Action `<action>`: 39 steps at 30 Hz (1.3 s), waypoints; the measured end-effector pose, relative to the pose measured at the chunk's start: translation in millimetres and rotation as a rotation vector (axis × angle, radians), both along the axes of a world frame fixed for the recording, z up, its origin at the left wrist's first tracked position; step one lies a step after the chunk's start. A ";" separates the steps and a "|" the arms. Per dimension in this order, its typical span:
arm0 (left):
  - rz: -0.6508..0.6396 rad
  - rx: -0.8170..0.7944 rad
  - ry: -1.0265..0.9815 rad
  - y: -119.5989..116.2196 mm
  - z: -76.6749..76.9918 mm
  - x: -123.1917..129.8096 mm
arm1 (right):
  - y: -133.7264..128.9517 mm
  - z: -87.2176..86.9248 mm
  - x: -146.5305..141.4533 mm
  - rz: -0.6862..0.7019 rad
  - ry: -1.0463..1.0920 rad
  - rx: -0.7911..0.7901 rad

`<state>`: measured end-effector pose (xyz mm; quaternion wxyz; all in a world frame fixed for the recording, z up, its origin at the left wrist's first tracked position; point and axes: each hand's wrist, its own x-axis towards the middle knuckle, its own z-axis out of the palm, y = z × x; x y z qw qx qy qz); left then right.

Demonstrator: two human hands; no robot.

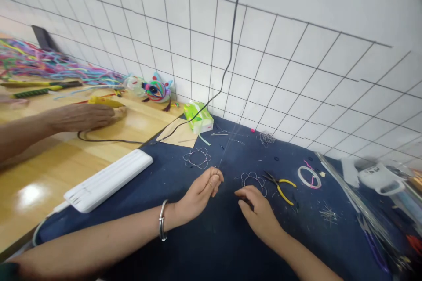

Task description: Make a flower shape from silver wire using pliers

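Note:
My left hand (207,184), with a silver bangle (161,220) at its wrist, is closed in a pinch. A thin wire (227,151) runs up and away from its fingertips. My right hand (257,210) hovers to the right with thumb and forefinger apart and the other fingers partly hidden. Just beyond it lies a flower-shaped wire loop (244,178), partly covered by the hand; whether they touch I cannot tell. Another flower-shaped wire loop (198,158) lies flat beyond my left hand. Pliers (284,185) with yellow handles rest spread on the dark blue mat (211,246).
Left of me, a co-worker's hand (82,116) is by a yellow tool (104,102). A white power strip (108,180), a tissue pack (198,116) and a black cable (227,66) are nearby. Rightward lie a ring-shaped coil (309,177), wire bundles (356,193) and blue-handled scissors (374,246).

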<state>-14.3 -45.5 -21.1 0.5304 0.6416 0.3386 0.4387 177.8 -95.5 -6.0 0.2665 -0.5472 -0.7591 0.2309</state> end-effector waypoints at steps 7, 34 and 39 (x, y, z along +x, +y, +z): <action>-0.078 -0.108 0.007 -7.6 1.7 -0.4 | 8.0 -13.9 29.6 -0.052 -0.448 0.241; -0.117 -0.049 0.004 0.9 1.8 0.7 | 15.4 2.0 30.2 0.060 -0.600 0.303; -0.197 0.089 0.063 4.9 -1.0 -3.0 | 15.7 37.2 -11.2 0.185 -0.046 0.078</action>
